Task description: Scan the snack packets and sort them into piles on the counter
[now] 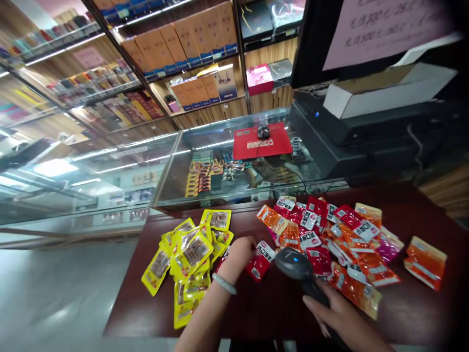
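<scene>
1. Dark, glossy table (146, 318) beneath both hands; glass counter (200, 138) and wooden shelves (212, 111) beyond.
2. Right hand (335, 310) grips a black, round-headed scanner (295, 264).
3. Left hand (241, 252) (its grip I can't tell) is at a shiny red packet (261, 264), yellow packets (192, 254) left of it.

I'm reading "300" and "500" on the rectangular pink paper sheet (381, 32). Shiny red plastic packets (258, 266) are showing blurred black characters.
</scene>
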`<state>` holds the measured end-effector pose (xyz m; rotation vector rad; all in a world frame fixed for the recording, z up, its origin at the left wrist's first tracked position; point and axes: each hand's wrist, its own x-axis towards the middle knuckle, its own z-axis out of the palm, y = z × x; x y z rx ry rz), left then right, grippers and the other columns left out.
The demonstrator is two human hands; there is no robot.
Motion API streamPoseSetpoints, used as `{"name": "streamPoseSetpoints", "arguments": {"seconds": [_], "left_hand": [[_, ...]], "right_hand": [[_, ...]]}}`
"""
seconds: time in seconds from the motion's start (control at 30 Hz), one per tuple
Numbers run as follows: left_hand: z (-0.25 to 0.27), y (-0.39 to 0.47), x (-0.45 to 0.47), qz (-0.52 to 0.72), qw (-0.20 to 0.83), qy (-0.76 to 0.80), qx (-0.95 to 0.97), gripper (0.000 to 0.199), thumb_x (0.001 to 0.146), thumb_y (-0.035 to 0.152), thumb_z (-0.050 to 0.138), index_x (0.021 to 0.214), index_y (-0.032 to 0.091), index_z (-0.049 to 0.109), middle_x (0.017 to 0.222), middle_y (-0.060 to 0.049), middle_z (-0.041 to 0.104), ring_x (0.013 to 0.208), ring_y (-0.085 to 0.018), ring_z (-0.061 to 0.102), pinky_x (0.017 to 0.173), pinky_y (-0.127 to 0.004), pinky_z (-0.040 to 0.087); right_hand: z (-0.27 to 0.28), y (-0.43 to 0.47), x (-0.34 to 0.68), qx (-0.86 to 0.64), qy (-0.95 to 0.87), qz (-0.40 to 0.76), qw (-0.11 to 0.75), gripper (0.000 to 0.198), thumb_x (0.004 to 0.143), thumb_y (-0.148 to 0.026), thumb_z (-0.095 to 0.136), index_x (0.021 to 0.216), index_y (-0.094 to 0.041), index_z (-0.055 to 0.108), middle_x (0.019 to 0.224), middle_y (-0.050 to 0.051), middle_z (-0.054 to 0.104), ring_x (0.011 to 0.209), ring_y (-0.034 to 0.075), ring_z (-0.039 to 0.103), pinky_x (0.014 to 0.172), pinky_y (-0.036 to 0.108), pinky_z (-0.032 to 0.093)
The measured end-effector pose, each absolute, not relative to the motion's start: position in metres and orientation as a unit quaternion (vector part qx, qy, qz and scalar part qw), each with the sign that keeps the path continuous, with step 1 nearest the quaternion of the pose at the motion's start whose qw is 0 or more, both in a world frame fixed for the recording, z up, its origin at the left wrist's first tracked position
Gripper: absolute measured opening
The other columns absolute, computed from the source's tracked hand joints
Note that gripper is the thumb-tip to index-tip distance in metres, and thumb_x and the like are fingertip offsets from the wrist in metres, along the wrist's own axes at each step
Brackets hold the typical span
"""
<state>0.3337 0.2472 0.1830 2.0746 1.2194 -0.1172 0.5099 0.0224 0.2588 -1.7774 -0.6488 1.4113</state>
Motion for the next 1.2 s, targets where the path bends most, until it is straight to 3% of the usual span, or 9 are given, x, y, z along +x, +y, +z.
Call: {"name": "streamPoseSetpoints", "arguments": {"seconds": [0.07, 0.23, 0.57, 0.73, 0.8, 0.93, 1.1, 1.2], "left_hand": [[0.184, 0.235, 0.312, 0.018, 0.42, 0.537, 0.731, 0.011, 0.067, 0.022, 0.074, 0.068, 0.019, 0.064, 0.063, -0.001, 0.062, 0.06, -0.015, 0.054, 0.062, -0.025, 0.036], [0.204, 0.213, 0.273, 0.249, 0.457, 0.657, 0.546, 0.02, 0.077, 0.035, 0.065, 0.069, 0.018, 0.056, 0.06, 0.004, 0.054, 0.056, -0.01, 0.046, 0.056, -0.021, 0.034], [0.241, 0.222, 0.261, 0.327, 0.439, 0.674, 0.497, 0.014, 0.078, 0.028, 0.061, 0.07, 0.018, 0.055, 0.065, 0.002, 0.056, 0.059, -0.011, 0.048, 0.056, -0.021, 0.035], [0.248, 0.232, 0.251, 0.276, 0.39, 0.699, 0.532, 0.012, 0.077, 0.026, 0.066, 0.071, 0.019, 0.057, 0.068, 0.0, 0.058, 0.068, -0.016, 0.054, 0.068, -0.025, 0.042], [0.251, 0.24, 0.252, 0.27, 0.331, 0.704, 0.568, 0.013, 0.072, 0.019, 0.07, 0.082, 0.019, 0.061, 0.083, -0.006, 0.063, 0.086, -0.022, 0.059, 0.082, -0.031, 0.044], [0.253, 0.256, 0.289, 0.274, 0.257, 0.652, 0.659, 0.046, 0.073, 0.011, 0.067, 0.118, 0.018, 0.058, 0.125, -0.016, 0.056, 0.125, -0.031, 0.046, 0.108, -0.042, 0.032], [0.237, 0.274, 0.387, 0.109, 0.264, 0.514, 0.808, 0.067, 0.075, 0.017, 0.069, 0.138, 0.023, 0.047, 0.137, -0.016, 0.048, 0.126, -0.031, 0.045, 0.108, -0.043, 0.034], [0.224, 0.286, 0.432, 0.0, 0.238, 0.473, 0.848, 0.075, 0.07, 0.024, 0.076, 0.139, 0.029, 0.047, 0.147, -0.016, 0.038, 0.127, -0.035, 0.043, 0.103, -0.046, 0.037]], "right_hand": [[0.281, 0.032, 0.505, -0.694, -0.269, 0.568, 0.35, 0.059, 0.074, -0.055, 0.066, 0.123, -0.023, 0.063, 0.058, 0.0, 0.063, 0.055, 0.02, 0.06, 0.056, 0.029, 0.049], [0.313, 0.046, 0.492, -0.681, -0.305, 0.596, 0.295, 0.062, 0.074, -0.054, 0.066, 0.125, -0.02, 0.06, 0.06, -0.002, 0.063, 0.045, 0.016, 0.054, 0.049, 0.028, 0.045], [0.299, 0.086, 0.469, -0.563, -0.343, 0.696, 0.284, 0.055, 0.078, -0.056, 0.065, 0.116, -0.018, 0.053, 0.047, -0.01, 0.048, 0.037, 0.011, 0.043, 0.041, 0.023, 0.035], [0.281, 0.094, 0.473, -0.551, -0.335, 0.71, 0.284, 0.055, 0.078, -0.059, 0.065, 0.114, -0.019, 0.052, 0.046, -0.012, 0.046, 0.036, 0.009, 0.041, 0.039, 0.022, 0.035], [0.276, 0.093, 0.48, -0.572, -0.339, 0.696, 0.272, 0.057, 0.077, -0.059, 0.064, 0.115, -0.018, 0.052, 0.044, -0.012, 0.045, 0.035, 0.01, 0.041, 0.039, 0.022, 0.035], [0.275, 0.086, 0.504, -0.626, -0.342, 0.648, 0.267, 0.059, 0.077, -0.056, 0.065, 0.121, -0.018, 0.055, 0.044, -0.009, 0.05, 0.037, 0.013, 0.047, 0.042, 0.025, 0.037], [0.282, 0.075, 0.538, -0.678, -0.328, 0.582, 0.307, 0.052, 0.074, -0.055, 0.066, 0.114, -0.021, 0.064, 0.076, 0.002, 0.071, 0.064, 0.022, 0.064, 0.061, 0.032, 0.05], [0.284, 0.067, 0.556, -0.699, -0.312, 0.573, 0.294, 0.054, 0.075, -0.056, 0.065, 0.114, -0.019, 0.065, 0.075, 0.003, 0.07, 0.064, 0.023, 0.064, 0.062, 0.033, 0.049]]}}
